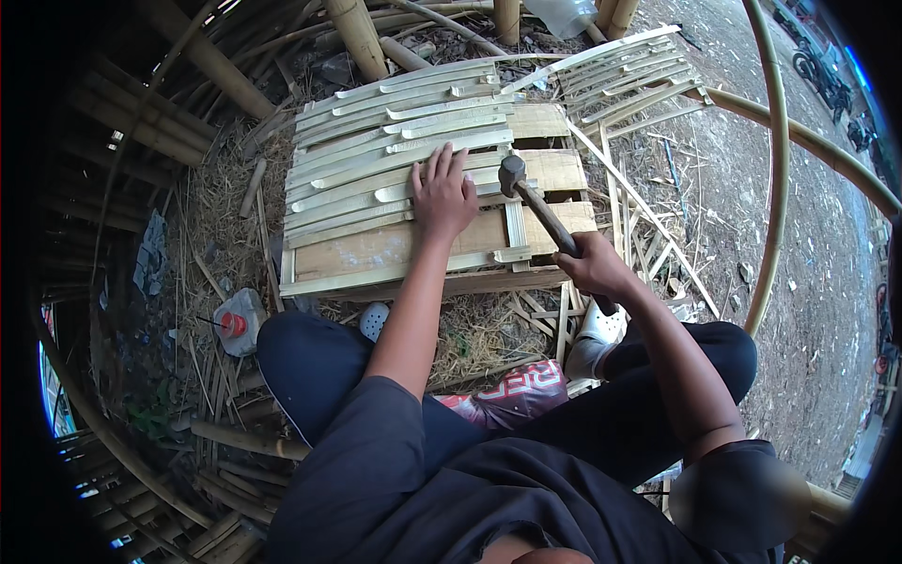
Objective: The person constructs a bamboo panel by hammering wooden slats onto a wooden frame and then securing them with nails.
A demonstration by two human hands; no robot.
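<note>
My right hand is wrapped round the wooden handle of a hammer. The hammer's dark metal head hangs over the right ends of pale bamboo strips, which lie side by side across a low wooden crate or bench. My left hand lies flat on the strips with its fingers spread, to the left of the hammer head. Along the right side, a short upright strip crosses the ends of the rows. Whether a nail stands under the hammer cannot be made out.
A finished-looking slatted bamboo panel lies beyond the crate at the right. A plastic jug with a red cap stands by my left knee. Between my legs lies a red printed bag. Bamboo poles frame the right side.
</note>
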